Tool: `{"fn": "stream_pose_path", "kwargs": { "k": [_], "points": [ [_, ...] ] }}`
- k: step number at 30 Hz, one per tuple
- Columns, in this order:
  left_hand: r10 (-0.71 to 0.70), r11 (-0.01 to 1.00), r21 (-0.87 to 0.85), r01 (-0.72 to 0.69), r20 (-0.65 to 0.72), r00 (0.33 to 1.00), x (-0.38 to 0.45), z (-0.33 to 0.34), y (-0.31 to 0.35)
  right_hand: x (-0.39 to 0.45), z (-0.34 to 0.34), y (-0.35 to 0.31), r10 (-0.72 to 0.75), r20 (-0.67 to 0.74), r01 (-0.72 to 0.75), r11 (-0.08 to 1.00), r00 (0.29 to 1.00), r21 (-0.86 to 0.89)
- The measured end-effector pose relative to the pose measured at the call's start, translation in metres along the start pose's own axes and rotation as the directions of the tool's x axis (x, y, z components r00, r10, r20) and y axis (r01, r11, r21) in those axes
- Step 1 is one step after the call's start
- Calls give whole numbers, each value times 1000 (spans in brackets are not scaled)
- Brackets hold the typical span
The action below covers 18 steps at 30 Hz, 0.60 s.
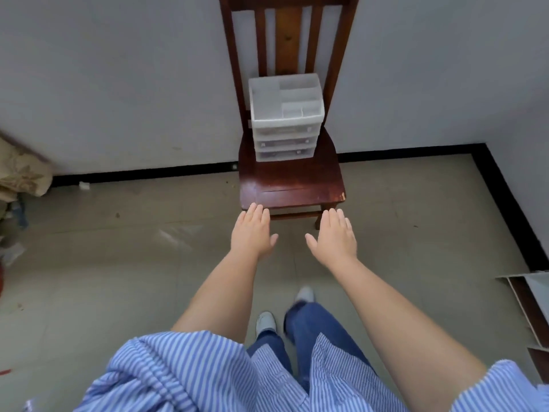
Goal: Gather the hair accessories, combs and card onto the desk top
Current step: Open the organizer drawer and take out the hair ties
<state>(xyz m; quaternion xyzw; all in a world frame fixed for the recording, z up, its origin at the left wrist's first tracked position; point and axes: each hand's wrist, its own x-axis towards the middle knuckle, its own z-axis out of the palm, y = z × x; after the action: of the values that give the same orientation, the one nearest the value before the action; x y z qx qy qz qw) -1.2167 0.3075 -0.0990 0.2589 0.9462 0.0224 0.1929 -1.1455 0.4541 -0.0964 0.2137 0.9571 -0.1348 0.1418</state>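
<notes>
A translucent white plastic organizer [285, 114] with three shallow drawers and an open divided top stands on the seat of a dark wooden chair [292, 182] against the wall. The top compartments look bare; the drawer contents are too blurred to tell. My left hand [252, 233] and my right hand [335, 236] are stretched out palm down, fingers apart, in front of the chair's front edge, holding nothing. No comb, card or hair accessory shows plainly.
The chair stands on a grey tiled floor with a black skirting [142, 173] along the wall. Patterned fabric and clutter [20, 179] lie at the left edge. Flat boards [531, 301] lean at the right edge. My feet [266, 322] are below.
</notes>
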Motion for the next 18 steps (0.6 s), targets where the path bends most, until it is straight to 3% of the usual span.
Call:
{"fn": "stream_pose_path", "kwargs": {
  "k": [11,14,18],
  "points": [
    [-173,984,-42,172,-3,985,201,-7,-35,227,24,6,-2,167,-9,998,986,65],
    [-184,982,-60,182,-31,982,246,0,-44,276,41,1,47,228,-98,971,972,216],
    [-180,981,-94,169,-130,975,303,8,-61,340,63,-16,92,331,-253,836,939,487]
  ]
}}
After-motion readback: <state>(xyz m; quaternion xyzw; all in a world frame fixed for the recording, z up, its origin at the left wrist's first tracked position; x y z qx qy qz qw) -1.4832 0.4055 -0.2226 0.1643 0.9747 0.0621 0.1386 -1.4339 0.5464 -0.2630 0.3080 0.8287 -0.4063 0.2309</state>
